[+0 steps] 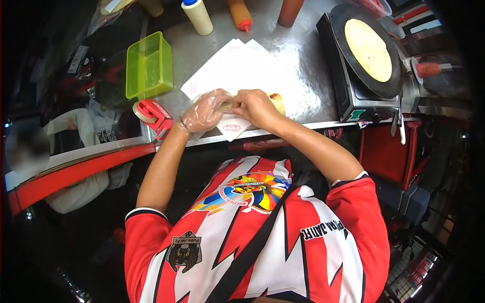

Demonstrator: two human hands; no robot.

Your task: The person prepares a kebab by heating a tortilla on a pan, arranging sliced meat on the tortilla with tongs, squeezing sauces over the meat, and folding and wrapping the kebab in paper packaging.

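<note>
My left hand (pixel 206 109), in a clear plastic glove, has its fingers curled down at the left end of a rolled flatbread (pixel 277 102). My bare right hand (pixel 256 107) meets it with thumb and fingers pinched together on the same roll. The roll's right end shows past my right hand, with some red filling; its middle is mostly hidden by the fingers. Beneath lie white wrapping papers (pixel 242 68) with red print, one corner pointing over the counter's front edge.
A green plastic container (pixel 149 65) and a red tape dispenser (pixel 156 118) stand left. Sauce bottles (pixel 198 17) line the back of the metal counter (pixel 313 76). At right, a flatbread (pixel 369 50) lies on a round black griddle (pixel 348 60); a knife (pixel 401 126) hangs nearby. Someone sits at far left.
</note>
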